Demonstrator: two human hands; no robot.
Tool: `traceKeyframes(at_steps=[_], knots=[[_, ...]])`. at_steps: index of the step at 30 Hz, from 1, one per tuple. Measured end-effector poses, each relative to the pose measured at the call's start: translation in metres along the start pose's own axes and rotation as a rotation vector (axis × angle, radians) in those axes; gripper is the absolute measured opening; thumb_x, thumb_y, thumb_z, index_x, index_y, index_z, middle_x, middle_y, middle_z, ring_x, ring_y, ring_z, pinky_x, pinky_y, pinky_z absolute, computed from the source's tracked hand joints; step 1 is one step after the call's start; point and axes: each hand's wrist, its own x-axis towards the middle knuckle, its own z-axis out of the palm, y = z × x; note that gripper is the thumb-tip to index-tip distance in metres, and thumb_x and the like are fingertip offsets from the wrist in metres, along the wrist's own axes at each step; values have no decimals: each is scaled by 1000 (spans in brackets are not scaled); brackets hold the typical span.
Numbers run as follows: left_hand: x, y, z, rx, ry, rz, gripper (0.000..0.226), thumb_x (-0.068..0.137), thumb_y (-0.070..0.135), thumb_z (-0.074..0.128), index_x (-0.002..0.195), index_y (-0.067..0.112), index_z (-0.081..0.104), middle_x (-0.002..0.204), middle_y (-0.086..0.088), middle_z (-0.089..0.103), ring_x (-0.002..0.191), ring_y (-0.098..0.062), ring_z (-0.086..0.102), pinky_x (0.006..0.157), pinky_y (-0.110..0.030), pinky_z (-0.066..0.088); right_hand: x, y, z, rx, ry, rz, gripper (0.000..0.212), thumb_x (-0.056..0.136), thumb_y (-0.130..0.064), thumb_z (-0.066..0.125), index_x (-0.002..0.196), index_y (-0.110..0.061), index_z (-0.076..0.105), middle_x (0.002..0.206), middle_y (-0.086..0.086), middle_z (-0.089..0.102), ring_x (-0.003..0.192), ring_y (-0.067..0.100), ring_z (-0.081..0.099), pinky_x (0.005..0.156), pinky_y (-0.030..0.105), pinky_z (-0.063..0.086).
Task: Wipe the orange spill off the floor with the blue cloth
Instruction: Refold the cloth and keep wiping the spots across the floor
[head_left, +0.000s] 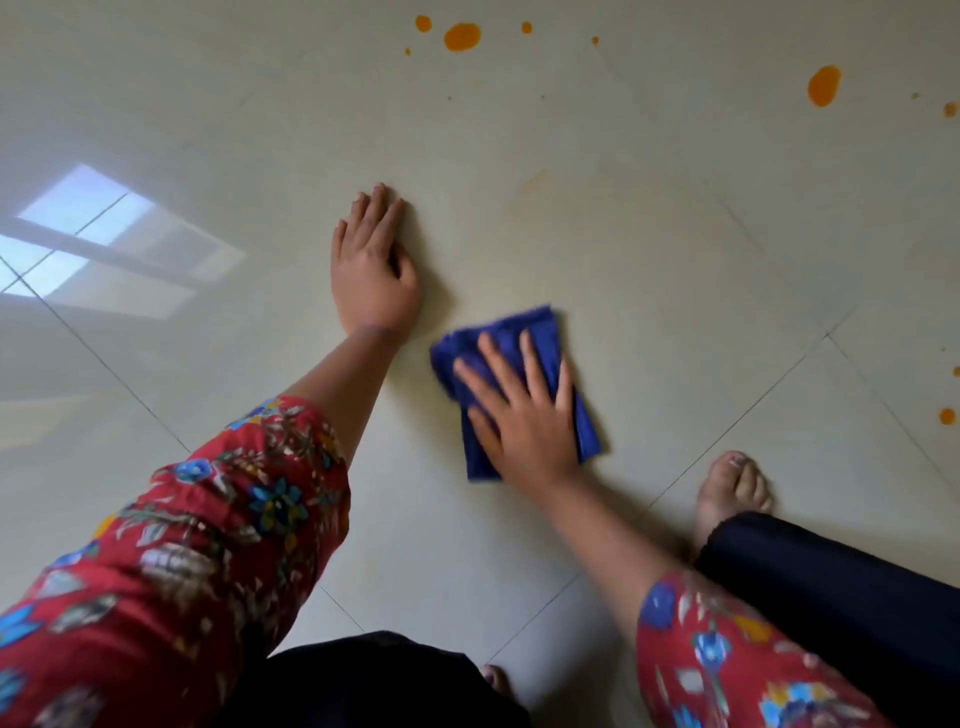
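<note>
head view: right hand (524, 410), fingers spread flat, presses the folded dark blue cloth (519, 384) to the pale tiled floor (675, 291); left hand (371, 265) rests flat, holding nothing. orange spill drops (462, 37) lie well apart, unwiped; most wiping looks left.

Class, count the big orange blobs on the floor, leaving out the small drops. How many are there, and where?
2. One blob lies at the top centre, the other blob at the upper right. Small drops lie around them, and more may sit beyond the frame.
</note>
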Motion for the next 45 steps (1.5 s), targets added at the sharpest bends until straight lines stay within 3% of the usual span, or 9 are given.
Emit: traceKeyframes(at_steps=[4, 11, 16, 22, 28, 31, 35, 41, 45], knots=[[-1, -1, 0, 8, 0, 4, 58, 83, 8, 41, 139, 19, 52, 152, 2, 40, 145, -19, 27, 119, -27, 10, -50, 35, -2, -14, -18, -95, 53, 96, -48, 39, 148, -43, 28, 159, -11, 20, 148, 27, 18, 112, 61, 18], [-1, -2, 3, 25, 11, 11, 59, 82, 7, 41, 139, 18, 52, 153, 2, 39, 146, -19, 27, 120, -29, 11, 37, 34, -4, -15, 83, 364, 54, 96, -48, 35, 149, -40, 27, 159, -8, 22, 148, 28, 17, 113, 59, 14], [1, -2, 1, 21, 18, 13, 56, 82, 8, 42, 137, 18, 53, 152, 1, 41, 145, -20, 29, 120, -32, 16, -24, 27, -5, -35, -36, -85, 53, 97, -49, 36, 149, -43, 27, 160, -11, 19, 148, 25, 15, 114, 60, 16], [10, 4, -1, 137, 39, 35, 41, 84, 20, 48, 124, 19, 57, 136, 0, 54, 130, -27, 43, 110, -36, 28, 83, 71, -16, 27, 85, 346, 51, 98, -44, 27, 148, -36, 33, 157, -8, 28, 144, 23, 29, 113, 50, 22], [75, -22, -10, 205, 44, -112, 64, 94, 35, 41, 153, 24, 21, 161, 3, 19, 149, -20, 12, 120, -38, 7, 158, 25, -18, 85, 52, -16, 52, 96, -40, 29, 146, -31, 38, 157, -6, 30, 145, 20, 27, 111, 46, 28], [79, -25, -3, 254, 5, -129, 63, 97, 38, 33, 155, 22, 15, 163, 5, 10, 150, -17, 5, 121, -40, 5, 155, 70, -16, 36, 36, -217, 50, 97, -40, 32, 146, -34, 37, 157, -9, 29, 145, 17, 27, 111, 46, 28], [78, -23, -3, 283, -12, -146, 63, 96, 40, 31, 154, 22, 17, 163, 6, 10, 150, -16, 5, 121, -40, 6, 208, 100, -28, 70, 164, 274, 54, 96, -41, 27, 146, -27, 39, 156, -4, 32, 143, 23, 30, 111, 51, 29], [80, -22, -3, 281, -18, -163, 62, 94, 38, 28, 153, 22, 21, 162, 5, 14, 150, -17, 9, 119, -40, 9, 239, 24, -19, 0, 126, -368, 50, 99, -41, 32, 148, -31, 34, 158, -6, 28, 145, 19, 26, 115, 43, 21], [81, -22, -5, 294, -37, -174, 61, 96, 36, 28, 154, 25, 16, 163, 9, 8, 150, -14, 4, 120, -37, 5, 327, 17, -34, -10, 94, -304, 53, 96, -44, 26, 147, -31, 39, 156, -5, 33, 143, 21, 30, 114, 47, 26]])
